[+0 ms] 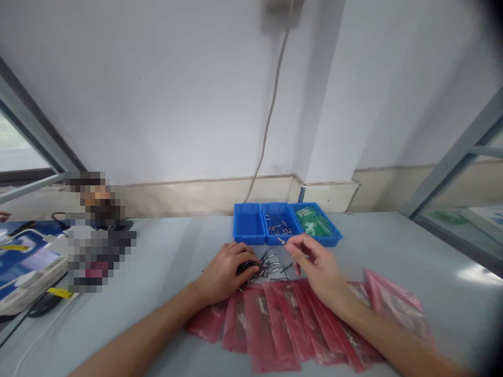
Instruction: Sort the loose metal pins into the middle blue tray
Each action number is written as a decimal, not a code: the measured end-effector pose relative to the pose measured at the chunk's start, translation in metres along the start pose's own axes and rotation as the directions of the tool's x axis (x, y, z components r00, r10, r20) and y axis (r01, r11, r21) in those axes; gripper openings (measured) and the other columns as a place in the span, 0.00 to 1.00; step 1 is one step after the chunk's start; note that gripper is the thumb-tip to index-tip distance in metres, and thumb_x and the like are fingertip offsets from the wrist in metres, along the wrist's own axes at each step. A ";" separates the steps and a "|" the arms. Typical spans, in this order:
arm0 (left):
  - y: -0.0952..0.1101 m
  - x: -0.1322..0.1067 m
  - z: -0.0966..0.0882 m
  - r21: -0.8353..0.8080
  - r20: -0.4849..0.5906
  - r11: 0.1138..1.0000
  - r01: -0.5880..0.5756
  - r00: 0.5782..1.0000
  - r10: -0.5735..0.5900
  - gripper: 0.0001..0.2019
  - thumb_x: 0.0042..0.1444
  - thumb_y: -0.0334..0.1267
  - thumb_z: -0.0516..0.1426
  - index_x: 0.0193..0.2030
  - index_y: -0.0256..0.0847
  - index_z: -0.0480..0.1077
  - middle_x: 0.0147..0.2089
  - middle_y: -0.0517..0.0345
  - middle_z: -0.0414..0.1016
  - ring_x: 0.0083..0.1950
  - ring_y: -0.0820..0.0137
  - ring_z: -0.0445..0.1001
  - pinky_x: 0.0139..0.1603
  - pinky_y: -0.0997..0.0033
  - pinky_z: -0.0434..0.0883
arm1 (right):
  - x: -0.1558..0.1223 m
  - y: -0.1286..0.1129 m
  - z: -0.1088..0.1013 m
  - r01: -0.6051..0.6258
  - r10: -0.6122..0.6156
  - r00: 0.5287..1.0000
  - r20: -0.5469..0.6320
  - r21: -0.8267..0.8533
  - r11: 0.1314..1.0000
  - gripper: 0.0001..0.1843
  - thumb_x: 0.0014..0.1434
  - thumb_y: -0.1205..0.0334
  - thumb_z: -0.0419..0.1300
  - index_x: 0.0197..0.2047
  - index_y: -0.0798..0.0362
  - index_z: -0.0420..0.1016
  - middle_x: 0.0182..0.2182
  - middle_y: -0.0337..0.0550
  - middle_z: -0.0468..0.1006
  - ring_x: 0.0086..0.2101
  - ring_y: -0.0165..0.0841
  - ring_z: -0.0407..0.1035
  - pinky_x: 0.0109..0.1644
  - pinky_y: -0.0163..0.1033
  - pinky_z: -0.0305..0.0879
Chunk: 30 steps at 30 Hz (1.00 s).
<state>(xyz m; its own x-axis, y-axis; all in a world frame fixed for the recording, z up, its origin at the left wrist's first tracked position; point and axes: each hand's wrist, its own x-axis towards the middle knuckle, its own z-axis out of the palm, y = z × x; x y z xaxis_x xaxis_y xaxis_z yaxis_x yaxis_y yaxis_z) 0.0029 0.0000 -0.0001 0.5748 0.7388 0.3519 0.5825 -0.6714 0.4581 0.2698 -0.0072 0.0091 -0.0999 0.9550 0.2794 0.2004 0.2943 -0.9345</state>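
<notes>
My left hand (228,269) lies over the left side of a pile of small metal pins (271,267), its fingers curled around some of them. Between the thumb and forefinger of my right hand (314,259) a thin metal pin (281,241) is pinched, its tip pointing left in front of the trays. The pin's exact kind is too small to make out. Several pink plastic bags (267,330) lie overlapping in a row below the pile, partly under my right forearm.
Three blue trays stand against the wall: a left tray (249,240), a middle tray (271,242) with metal pins, and a right tray (334,241) with green bags (318,222). At left are a white power strip (23,293), cables and a blurred-out patch. Metal frames slope at both sides.
</notes>
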 end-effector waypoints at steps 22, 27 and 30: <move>0.002 0.001 0.000 -0.023 0.007 1.000 0.015 1.000 -0.015 0.07 0.76 0.41 0.60 0.50 0.46 0.80 0.54 0.54 0.80 0.54 0.61 0.76 0.60 0.55 0.71 | 0.002 0.001 0.004 0.030 -0.029 0.998 -0.057 0.014 0.999 0.13 0.73 0.46 0.61 0.45 0.47 0.73 0.39 0.40 0.73 0.30 0.33 0.68 0.31 0.38 0.70; 0.001 0.001 -0.001 -0.029 0.004 1.000 0.003 1.000 -0.003 0.07 0.76 0.40 0.59 0.51 0.46 0.79 0.54 0.54 0.80 0.55 0.60 0.76 0.60 0.54 0.70 | 0.003 0.000 0.004 0.048 -0.050 0.997 -0.060 -0.046 0.998 0.13 0.70 0.46 0.65 0.42 0.47 0.75 0.37 0.41 0.73 0.35 0.37 0.69 0.31 0.38 0.69; 0.001 0.001 -0.001 -0.033 0.005 0.999 0.000 1.000 0.000 0.06 0.76 0.39 0.60 0.51 0.46 0.79 0.54 0.54 0.80 0.55 0.60 0.76 0.60 0.54 0.70 | 0.005 -0.004 0.005 -0.086 0.094 0.994 -0.051 0.148 0.985 0.19 0.67 0.40 0.66 0.39 0.48 0.74 0.31 0.37 0.70 0.27 0.32 0.65 0.27 0.38 0.68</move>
<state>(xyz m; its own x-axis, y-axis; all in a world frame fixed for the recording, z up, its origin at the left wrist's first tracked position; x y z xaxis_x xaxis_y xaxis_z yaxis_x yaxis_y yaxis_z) 0.0038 -0.0005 0.0012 0.5779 0.7382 0.3480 0.5630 -0.6693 0.4849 0.2635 -0.0040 0.0125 -0.0304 0.9791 0.2009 0.0616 0.2025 -0.9773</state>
